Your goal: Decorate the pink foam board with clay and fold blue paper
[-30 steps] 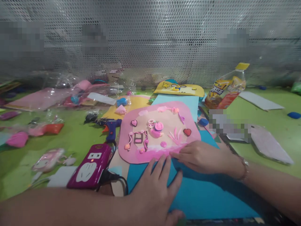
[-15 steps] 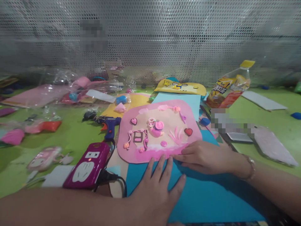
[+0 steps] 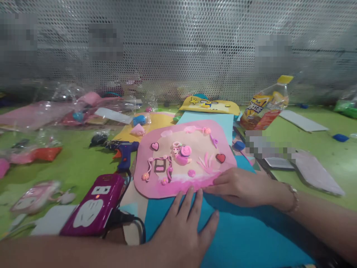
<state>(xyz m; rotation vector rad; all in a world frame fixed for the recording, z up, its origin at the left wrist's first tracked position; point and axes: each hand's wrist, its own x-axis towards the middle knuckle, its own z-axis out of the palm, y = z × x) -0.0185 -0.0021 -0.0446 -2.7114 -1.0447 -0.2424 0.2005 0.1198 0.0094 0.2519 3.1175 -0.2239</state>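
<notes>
A pink foam plaque [image 3: 182, 158] with small clay hearts, a snail and other decorations lies in the middle of the green table. Under its near edge is a blue foam sheet [image 3: 240, 234]. My left hand [image 3: 185, 229] lies flat on the blue sheet with its fingers spread, fingertips touching the plaque's near edge. My right hand [image 3: 241, 186] rests on the blue sheet at the plaque's near right corner, fingers stretched out and close together, pointing left along that edge. Whether its fingertips slip under the plaque I cannot tell.
A magenta power strip [image 3: 93, 204] with a black cable lies left of my left hand. Behind it lies a blue glue gun [image 3: 122, 150]. A yellow-capped bottle [image 3: 266, 104] lies at the back right. Yellow foam pieces [image 3: 209, 106], plastic bags and clay lumps are scattered before a perforated metal wall [image 3: 178, 48].
The view has shifted slightly, so everything sits a little further left. Both hands stay on the blue sheet at the plaque's near edge, hardly moved.
</notes>
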